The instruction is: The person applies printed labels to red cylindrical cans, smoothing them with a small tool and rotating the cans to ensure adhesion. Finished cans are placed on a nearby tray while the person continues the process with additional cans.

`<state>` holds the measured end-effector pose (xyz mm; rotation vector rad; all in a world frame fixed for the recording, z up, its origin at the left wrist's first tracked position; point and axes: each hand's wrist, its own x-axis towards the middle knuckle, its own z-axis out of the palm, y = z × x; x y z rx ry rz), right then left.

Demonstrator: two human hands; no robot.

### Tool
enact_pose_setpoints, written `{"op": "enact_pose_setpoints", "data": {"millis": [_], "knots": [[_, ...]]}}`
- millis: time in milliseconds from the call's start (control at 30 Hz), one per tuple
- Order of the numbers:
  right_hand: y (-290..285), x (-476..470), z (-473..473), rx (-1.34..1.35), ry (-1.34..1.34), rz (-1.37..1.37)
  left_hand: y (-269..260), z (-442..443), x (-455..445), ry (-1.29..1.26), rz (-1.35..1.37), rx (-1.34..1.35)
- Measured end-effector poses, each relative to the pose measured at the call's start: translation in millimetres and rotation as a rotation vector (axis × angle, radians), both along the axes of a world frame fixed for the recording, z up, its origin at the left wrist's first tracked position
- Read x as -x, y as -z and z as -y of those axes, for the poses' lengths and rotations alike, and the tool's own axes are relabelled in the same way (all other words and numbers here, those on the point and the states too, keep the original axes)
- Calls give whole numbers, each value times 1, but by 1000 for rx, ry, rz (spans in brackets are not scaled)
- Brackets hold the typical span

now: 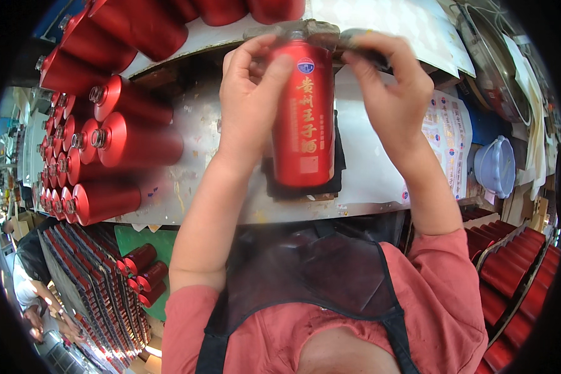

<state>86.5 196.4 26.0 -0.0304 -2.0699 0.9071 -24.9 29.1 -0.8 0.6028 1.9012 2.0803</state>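
A red glass bottle (304, 117) with gold characters and a round blue emblem lies before me on a dark pad (340, 154). Its clear threaded neck points away from me, by a worn grey block (322, 29). My left hand (257, 89) grips the bottle's left side near the shoulder, thumb on top. Just right of the shoulder, my right hand (392, 75) pinches a dark, blurred object (371, 51); its kind is unclear. A sheet of printed decals (451, 140) rests on the table to the right of my right forearm.
Several plain red bottles (140, 140) lie on the worktable (201, 182) at left, more along its back. A blue bucket (494, 166) stands at right. Racks of red bottles (505, 276) are at lower right. Stacked trays (93, 276) and another person (37, 290) are at lower left.
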Motion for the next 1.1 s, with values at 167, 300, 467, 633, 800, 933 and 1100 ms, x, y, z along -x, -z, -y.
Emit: {"op": "enact_pose_setpoints", "data": {"millis": [167, 300, 467, 633, 800, 933, 1100], "knots": [[-23, -21, 10, -587, -265, 70, 1, 2, 0, -20, 153, -203], [-35, -17, 15, -712, 31, 206, 2, 6, -1, -47, 148, -238], [-50, -40, 67, -725, -691, 221, 2, 14, -5, -22, 124, -233], [-49, -24, 38, -624, -124, 149, 0, 25, -16, 2, 71, -133], [-28, -49, 50, -693, -387, -33, 1, 32, -30, -7, 63, -107], [-30, -65, 50, -669, -333, 224, 4, 39, -43, -2, 94, -85], [-19, -55, 39, -453, -187, 49, 14, 45, -51, -50, -413, 193]]}}
